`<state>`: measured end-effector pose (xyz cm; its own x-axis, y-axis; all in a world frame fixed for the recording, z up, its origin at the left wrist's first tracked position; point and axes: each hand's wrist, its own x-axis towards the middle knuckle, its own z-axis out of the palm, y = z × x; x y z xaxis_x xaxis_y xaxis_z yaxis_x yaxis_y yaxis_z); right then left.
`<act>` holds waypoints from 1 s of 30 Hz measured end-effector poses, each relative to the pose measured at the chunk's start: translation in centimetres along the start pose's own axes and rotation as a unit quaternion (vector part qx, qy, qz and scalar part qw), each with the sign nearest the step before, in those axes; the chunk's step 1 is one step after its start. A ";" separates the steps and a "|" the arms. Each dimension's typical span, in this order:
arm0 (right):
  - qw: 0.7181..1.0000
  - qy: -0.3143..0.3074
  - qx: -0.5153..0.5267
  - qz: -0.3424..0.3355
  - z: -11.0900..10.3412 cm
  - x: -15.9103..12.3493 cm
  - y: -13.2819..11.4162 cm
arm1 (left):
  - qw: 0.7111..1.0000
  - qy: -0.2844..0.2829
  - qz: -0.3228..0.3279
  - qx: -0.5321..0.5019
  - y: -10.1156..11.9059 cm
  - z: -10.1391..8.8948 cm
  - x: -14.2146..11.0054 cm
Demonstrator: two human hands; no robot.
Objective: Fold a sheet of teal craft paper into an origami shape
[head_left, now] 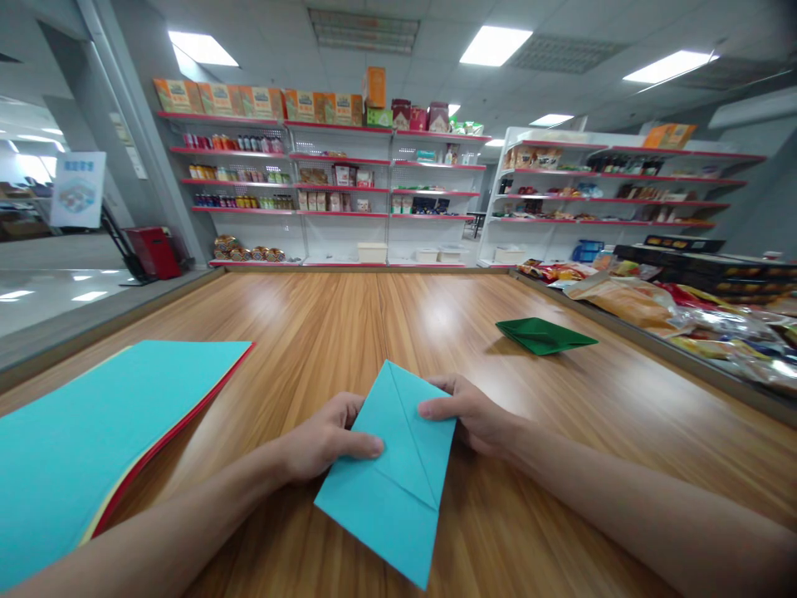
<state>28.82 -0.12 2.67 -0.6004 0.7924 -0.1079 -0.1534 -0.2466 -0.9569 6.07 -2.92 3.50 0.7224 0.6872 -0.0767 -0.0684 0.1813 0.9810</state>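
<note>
Both the left hand [327, 438] and right hand [478, 415] hold, between fingers, a seemingly part-folded light-blue paper sheet [398, 492], lower centre of the head view; dark-green folded paper [546, 335] at right looks finished; blue-topped paper stack [124, 423] at left lies unfolded.

Bright illumination: rectangular white ceiling panels [496, 46], frame top. Glare: brown wood-grain tabletop [330, 324], mid-frame. Edges: stretched.

I see a paper stack [137, 423] toward the counter's [349, 316] left edge, folded packet [548, 335] toward its right edge, folded sheet [397, 467] between.
</note>
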 end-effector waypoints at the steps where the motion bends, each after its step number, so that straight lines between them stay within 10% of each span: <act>1: 1.000 -0.008 -0.010 0.005 -0.2 0.1 -0.1 | 0.999 -0.015 -0.025 0.022 0.3 -0.2 -0.1; 6: 0.947 0.025 -0.300 -0.114 -0.4 -0.1 0.5 | 0.938 -0.008 -0.112 0.329 1.8 -0.7 -0.7; 9: 0.835 0.065 -0.501 -0.221 0.0 -0.5 0.9 | 0.805 0.155 -0.046 0.571 2.1 0.3 -0.8; 12: 0.785 0.076 -0.564 -0.243 0.0 -0.4 0.9 | 0.692 0.109 -0.004 0.713 2.1 2.0 -0.9; 16: 0.770 0.089 -0.582 -0.247 -0.1 -0.2 0.9 | 0.710 -0.014 -0.043 0.702 1.7 2.9 -1.2; 21: 0.743 0.042 -0.605 -0.282 1.8 -1.3 1.2 | 0.748 -0.025 -0.059 0.661 0.7 1.9 -1.5; 30: 0.785 -0.083 -0.568 -0.233 2.7 -1.6 0.6 | 0.760 -0.038 -0.054 0.646 0.9 1.8 -1.7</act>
<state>27.56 -3.04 3.02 -0.7958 0.5415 0.2710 0.3555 0.7801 -0.5149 6.03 -5.20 4.84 0.7171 0.6654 -0.2073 0.6916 -0.6427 0.3295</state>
